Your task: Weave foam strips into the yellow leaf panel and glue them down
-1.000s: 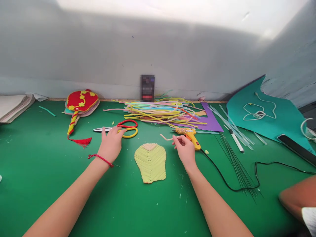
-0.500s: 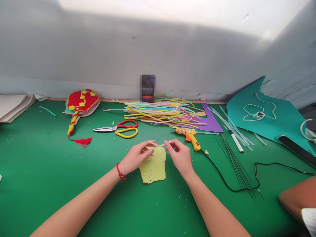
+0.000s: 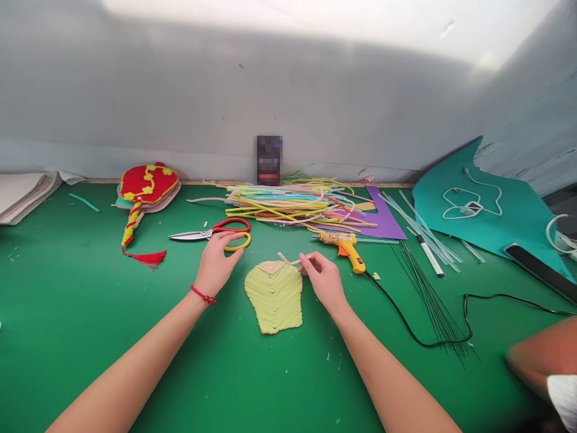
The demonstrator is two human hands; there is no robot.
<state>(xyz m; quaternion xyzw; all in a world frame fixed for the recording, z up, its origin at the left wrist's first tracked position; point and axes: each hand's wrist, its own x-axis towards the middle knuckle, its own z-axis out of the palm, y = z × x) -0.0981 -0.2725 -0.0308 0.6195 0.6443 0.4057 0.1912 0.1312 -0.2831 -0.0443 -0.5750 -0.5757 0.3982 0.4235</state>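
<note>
My right hand [image 3: 321, 278] pinches a short cream chenille stem [image 3: 288, 260] between thumb and fingertips. The stem's bent free end is over the top edge of a flat, petal-shaped piece [image 3: 273, 300]. Pale yellow-green strips cover this piece in a chevron pattern, with a cream patch at its top. My left hand [image 3: 220, 261] is open at the scissors [image 3: 220, 231], thumb and fingers apart, overlapping their yellow handle loop. Whether it touches the loop, I cannot tell. The scissors lie with blades pointing left; their other loop is red.
Behind the hands lies a pile of coloured chenille stems [image 3: 288, 204] on purple foam sheet [image 3: 390, 222]. A yellow glue gun [image 3: 351, 251] trails a black cord. Clear glue sticks [image 3: 419, 222] and green wires [image 3: 428, 294] lie right. A red fan [image 3: 148, 183] lies left. Another person's arm [image 3: 536, 355] shows right.
My left hand has let go of the cream stem and moved left and up to the scissors, uncovering the piece's left side. My right hand still pinches the stem.
</note>
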